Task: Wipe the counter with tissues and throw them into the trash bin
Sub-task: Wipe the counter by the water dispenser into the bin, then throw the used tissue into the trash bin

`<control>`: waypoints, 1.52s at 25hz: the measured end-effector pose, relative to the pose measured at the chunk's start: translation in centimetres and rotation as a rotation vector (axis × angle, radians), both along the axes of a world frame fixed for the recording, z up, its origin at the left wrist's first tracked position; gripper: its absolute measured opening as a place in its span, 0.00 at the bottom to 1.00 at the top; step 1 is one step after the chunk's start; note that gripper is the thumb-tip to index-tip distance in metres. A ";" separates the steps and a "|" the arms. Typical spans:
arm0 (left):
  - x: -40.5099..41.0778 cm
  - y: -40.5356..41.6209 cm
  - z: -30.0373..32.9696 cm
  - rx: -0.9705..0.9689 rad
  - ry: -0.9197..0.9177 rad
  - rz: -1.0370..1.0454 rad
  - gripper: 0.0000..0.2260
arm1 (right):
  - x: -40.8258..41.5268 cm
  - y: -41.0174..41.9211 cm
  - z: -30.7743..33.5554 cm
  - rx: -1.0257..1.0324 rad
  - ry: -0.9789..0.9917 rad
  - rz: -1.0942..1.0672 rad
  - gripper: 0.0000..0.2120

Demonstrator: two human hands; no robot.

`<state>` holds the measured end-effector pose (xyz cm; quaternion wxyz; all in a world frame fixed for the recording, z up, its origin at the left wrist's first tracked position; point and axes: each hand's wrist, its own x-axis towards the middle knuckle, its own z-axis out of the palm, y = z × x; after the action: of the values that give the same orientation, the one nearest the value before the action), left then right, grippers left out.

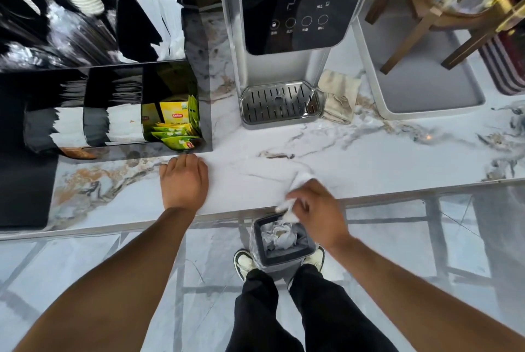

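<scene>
Left hand [184, 181] lies flat and spread on the counter [369, 152]; at its three o'clock, right hand [318, 209] clutches bunched tissues [292, 201] over the counter edge. Trash bin [282, 238] waits at six o'clock: centre over its mouth, then release.

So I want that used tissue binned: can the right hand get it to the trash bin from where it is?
Probably yes. The right hand holds the tissue at the counter edge, almost directly above the open trash bin, and nothing lies between them.
</scene>
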<state>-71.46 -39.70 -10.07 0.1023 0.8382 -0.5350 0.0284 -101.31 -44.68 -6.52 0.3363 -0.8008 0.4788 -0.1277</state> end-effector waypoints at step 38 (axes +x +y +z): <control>-11.8 9.5 -1.2 -0.100 0.307 -0.158 0.10 | 0.2 5.3 -6.2 0.875 -0.224 -0.583 0.10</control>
<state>-83.23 -30.19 -11.28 0.2263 0.7819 -0.5752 -0.0814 -101.11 -39.41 -12.75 0.6381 -0.4010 0.6512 -0.0888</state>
